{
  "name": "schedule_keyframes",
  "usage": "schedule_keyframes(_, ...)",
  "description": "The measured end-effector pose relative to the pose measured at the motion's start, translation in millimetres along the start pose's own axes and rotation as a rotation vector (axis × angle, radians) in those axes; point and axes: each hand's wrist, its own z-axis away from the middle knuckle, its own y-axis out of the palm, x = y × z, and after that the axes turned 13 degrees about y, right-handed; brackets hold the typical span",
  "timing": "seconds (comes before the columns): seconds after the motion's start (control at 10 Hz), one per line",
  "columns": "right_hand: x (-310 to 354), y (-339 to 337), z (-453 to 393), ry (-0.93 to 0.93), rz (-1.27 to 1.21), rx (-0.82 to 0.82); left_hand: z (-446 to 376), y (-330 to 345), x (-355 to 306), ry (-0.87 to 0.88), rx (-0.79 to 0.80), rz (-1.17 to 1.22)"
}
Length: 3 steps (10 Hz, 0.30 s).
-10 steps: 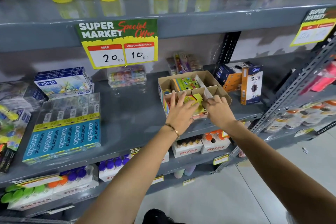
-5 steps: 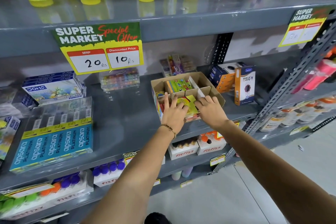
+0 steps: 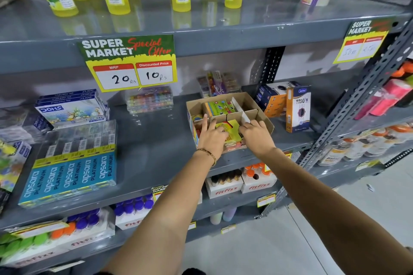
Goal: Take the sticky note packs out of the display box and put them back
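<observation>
A brown cardboard display box [image 3: 248, 98] with dividers stands on the grey middle shelf. A yellow sticky note pack [image 3: 232, 128] lies in its front middle compartment. My left hand [image 3: 211, 135] rests on the pack's left side with fingers spread flat. My right hand [image 3: 256, 133] touches the pack's right edge, fingers curled. Another colourful pack [image 3: 220, 107] sits in the rear middle compartment. Lower packs at the box front are partly hidden by my hands.
Blue and orange Trio boxes [image 3: 298, 109] stand right of the display box. Clear cases of coloured items [image 3: 149, 98] lie behind it on the left. Apsara pencil packs [image 3: 71, 167] fill the shelf's left. A slanted metal upright [image 3: 357, 105] crosses on the right.
Both hands stay on the yellow pack at the box front. My left hand has flattened onto it and my right hand has closed in on its right edge.
</observation>
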Motion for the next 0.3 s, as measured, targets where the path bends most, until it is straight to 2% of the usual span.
schedule_keyframes(0.1,6.5,-7.5,5.0,0.067,-0.087,-0.028,7.3,-0.5,3.8,0.009,-0.096,0.073)
schedule_keyframes(0.2,20.5,-27.1,24.2,0.087,-0.326,-0.265,35.1,-20.1,-1.2,-0.021,-0.299,0.33)
schedule_keyframes(0.3,34.5,-51.6,45.6,0.056,-0.465,-0.599,63.6,-45.9,-2.4,0.026,-0.681,0.311)
